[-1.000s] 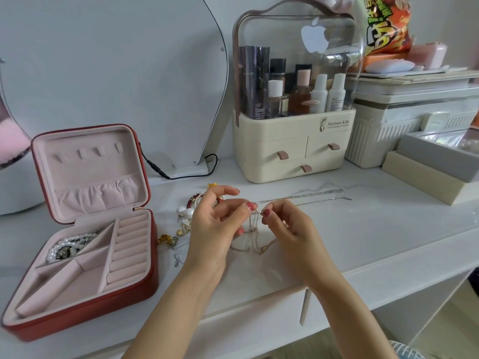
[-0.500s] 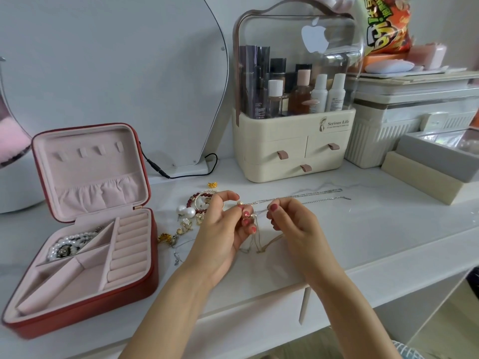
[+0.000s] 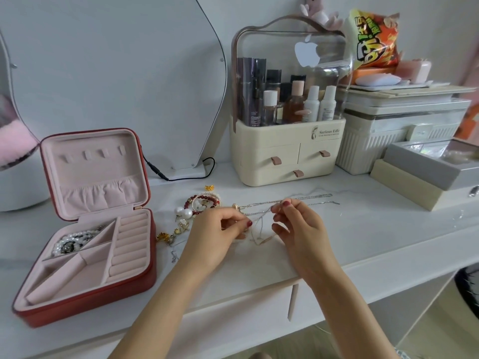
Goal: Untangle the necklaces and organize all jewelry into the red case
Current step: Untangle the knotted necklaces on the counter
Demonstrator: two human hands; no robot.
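Thin tangled necklace chains [image 3: 259, 218] hang between my hands above the white tabletop, with loose ends trailing right toward [image 3: 321, 196]. My left hand [image 3: 215, 234] pinches the tangle from the left; my right hand [image 3: 298, 224] pinches a chain at the top with thumb and forefinger. The red case [image 3: 85, 294] lies open at the left, pink inside, with a pearl piece [image 3: 71, 242] in its back left compartment. A pile of jewelry, with a red bead bracelet [image 3: 204, 200], pearl earrings [image 3: 182, 212] and gold bits [image 3: 166, 237], sits between the case and my left hand.
A cream cosmetics organizer [image 3: 287, 151] with bottles stands behind the chains. White and grey boxes [image 3: 420, 167] fill the back right. A mirror [image 3: 116, 73] and its black cable [image 3: 181, 174] stand behind the case. The table's front edge runs just below my wrists.
My hands have drawn slightly apart, spreading the chains between them. My left hand has dropped lower and its fingers have curled in.
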